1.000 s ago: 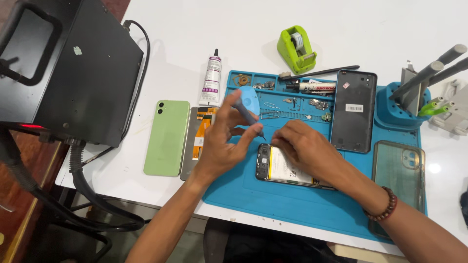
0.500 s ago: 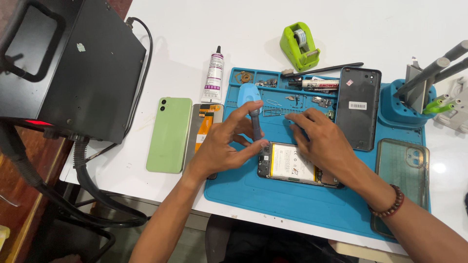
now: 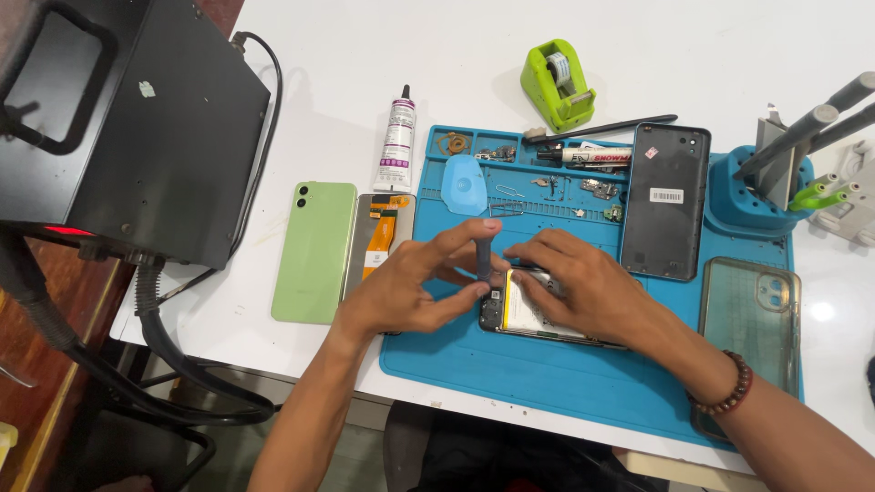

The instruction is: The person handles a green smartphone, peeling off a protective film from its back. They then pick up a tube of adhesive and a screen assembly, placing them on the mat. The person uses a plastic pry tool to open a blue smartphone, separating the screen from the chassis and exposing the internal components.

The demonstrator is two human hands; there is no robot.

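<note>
Head view, centre of the frame: the left hand [image 3: 401, 292] pinches a dark screwdriver [image 3: 483, 257] upright between thumb and fingers, tip down on one opened phone [image 3: 538, 314] lying on the blue repair mat [image 3: 583, 383]. The right hand [image 3: 574, 287] lies flat on that phone, fingers spread and gripping nothing. Left of the mat lie one green back cover [image 3: 314, 251] and one display panel [image 3: 378, 237]. At upper centre stand one glue tube [image 3: 396, 141] and one green tape dispenser [image 3: 556, 82]. One black back cover [image 3: 665, 200] and one clear case [image 3: 747, 319] lie at right.
</note>
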